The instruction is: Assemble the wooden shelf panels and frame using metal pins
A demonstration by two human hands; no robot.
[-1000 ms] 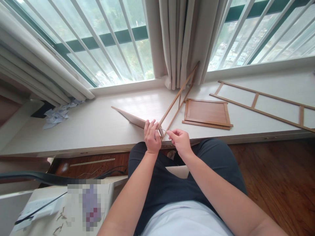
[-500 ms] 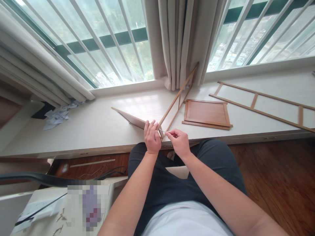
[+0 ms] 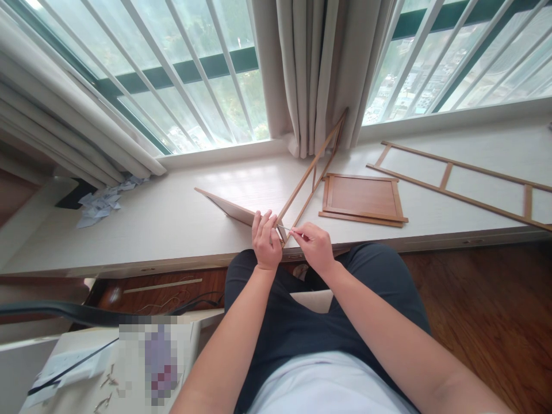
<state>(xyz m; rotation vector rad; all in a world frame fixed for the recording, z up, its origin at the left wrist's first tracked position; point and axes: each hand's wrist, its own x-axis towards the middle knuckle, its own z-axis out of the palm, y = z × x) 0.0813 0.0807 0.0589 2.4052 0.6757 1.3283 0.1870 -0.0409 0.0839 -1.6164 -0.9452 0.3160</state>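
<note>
My left hand [image 3: 266, 244] is closed around the near corner where a wooden panel [image 3: 233, 208] meets a tall wooden ladder-like frame [image 3: 302, 187]. The panel stands on its edge and runs off to the left; the frame stands on its long side, slanting away toward the curtain. Between the fingertips of my right hand [image 3: 314, 244] is a thin metal tool [image 3: 284, 228], its kind too small to tell. Its slim shaft points left at the frame's near end beside my left fingers. Whether the tip sits in a screw is hidden.
Flat on the white window ledge [image 3: 142, 230] to the right lie stacked wooden panels [image 3: 362, 198] and a second ladder-like frame [image 3: 446, 175]. Torn paper [image 3: 99, 207] lies at the left. Small metal screws [image 3: 107, 382] rest on a pale surface at lower left, near a blurred-out item.
My right hand shifts very slightly and its grip on the thin metal tool turns a little. My left hand, the panel and the frame hold their places.
</note>
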